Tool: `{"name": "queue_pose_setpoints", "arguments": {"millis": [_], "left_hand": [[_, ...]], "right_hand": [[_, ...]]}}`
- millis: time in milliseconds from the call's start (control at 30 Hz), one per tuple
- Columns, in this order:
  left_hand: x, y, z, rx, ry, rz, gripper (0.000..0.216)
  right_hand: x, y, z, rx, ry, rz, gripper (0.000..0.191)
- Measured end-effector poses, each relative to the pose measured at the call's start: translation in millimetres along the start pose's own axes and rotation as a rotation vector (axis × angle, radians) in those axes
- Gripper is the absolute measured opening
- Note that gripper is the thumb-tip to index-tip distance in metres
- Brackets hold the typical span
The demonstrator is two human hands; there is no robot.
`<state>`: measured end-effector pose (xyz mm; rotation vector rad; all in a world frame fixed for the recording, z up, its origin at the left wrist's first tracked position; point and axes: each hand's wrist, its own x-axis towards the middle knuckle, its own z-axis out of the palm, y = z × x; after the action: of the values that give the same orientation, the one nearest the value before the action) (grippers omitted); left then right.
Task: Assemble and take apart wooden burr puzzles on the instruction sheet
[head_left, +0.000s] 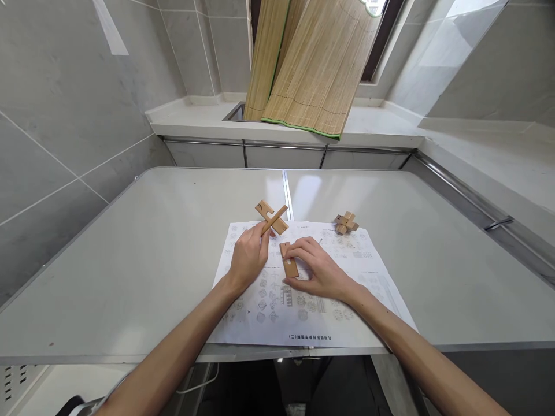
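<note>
In my left hand (pixel 250 254) are two flat wooden puzzle pieces joined crosswise. The piece with a dark mark (pixel 277 226) slants down to the right, and the other piece (pixel 277 216) crosses it edge-on, its lower end between my fingers. My right hand (pixel 319 268) has its fingers curled around a third flat wooden puzzle piece (pixel 289 264), which has a notch or hole near its middle and a small mark at its top end. Under both hands lies a printed sheet (pixel 269 326) with small line drawings and text, upside down from here.
An assembled wooden burr puzzle (pixel 346 223) sits on the sheet's far right edge. The white folding table (pixel 130 260) has a seam down its middle. Behind it are a white counter (pixel 199 124), a bamboo mat (pixel 316 75) and grey tiled walls (pixel 56 104).
</note>
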<state>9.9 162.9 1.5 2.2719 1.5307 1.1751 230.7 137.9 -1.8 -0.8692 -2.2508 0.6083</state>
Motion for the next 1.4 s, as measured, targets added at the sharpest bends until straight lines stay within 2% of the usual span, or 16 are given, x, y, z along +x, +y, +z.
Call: {"name": "queue_pose_setpoints", "arguments": {"millis": [167,367,500,600,700,833,1000,1133,1400], "left_hand": [[-1.2,2.4,0.0,0.015,-0.005,0.076,0.022],[-2.3,3.4,0.0,0.002,0.003,0.097,0.021],[-2.6,4.7,-0.4,-0.034,-0.002,0.062,0.021],[-2.0,7.5,-1.2,-0.119,-0.023,-0.014,0.022],[-0.9,10.5,-2.3,-0.221,-0.051,-0.088,0.024],[-0.3,12.6,-2.7,-0.293,-0.089,-0.114,0.026],[-1.7,13.1,-1.3,-0.309,-0.118,-0.109,0.029],[-1.8,13.7,-1.1,-0.324,-0.133,-0.111,0.03],[-0.4,15.5,-4.0,-0.38,-0.276,-0.092,0.029]], "right_hand": [[-0.1,4.0,0.0,-0.054,-0.013,0.07,0.068],[-0.4,3.6,-0.3,-0.016,-0.019,0.113,0.068],[1.3,5.5,0.5,0.062,0.077,0.182,0.066],[3.6,8.9,-1.4,0.267,0.253,0.346,0.064],[4.6,14.2,-6.8,0.62,0.381,0.559,0.067],[4.1,26.3,-14.4,0.964,0.501,0.661,0.058],[4.6,36.5,-19.2,1.266,0.533,0.674,0.031],[5.2,31.2,-22.0,1.367,0.511,0.652,0.035],[6.8,22.8,-25.0,1.334,0.429,0.592,0.037]]}}
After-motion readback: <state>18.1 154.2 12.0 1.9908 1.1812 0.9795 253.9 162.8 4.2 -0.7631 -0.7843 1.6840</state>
